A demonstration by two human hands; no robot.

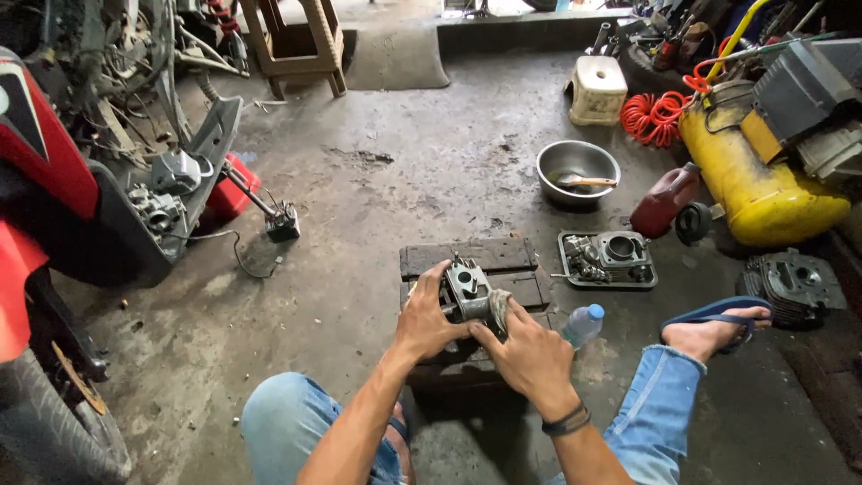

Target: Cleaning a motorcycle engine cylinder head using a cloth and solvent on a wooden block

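Left hand [425, 321] grips a metal engine part [467, 292] above the wooden pallet's [467, 257] near edge; right hand [532, 357] presses a rag [498, 307] against it. A bottle [584, 324] lies beside the pallet.

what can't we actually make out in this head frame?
- Metal engine part: its underside and near face are covered by the left hand and right hand.
- Rag: mostly hidden under the right hand's fingers.
- Steel bowl: its contents are too small to identify.
- Motorcycle: cut off by the left edge.
- Yellow compressor tank: its top is hidden under gear.
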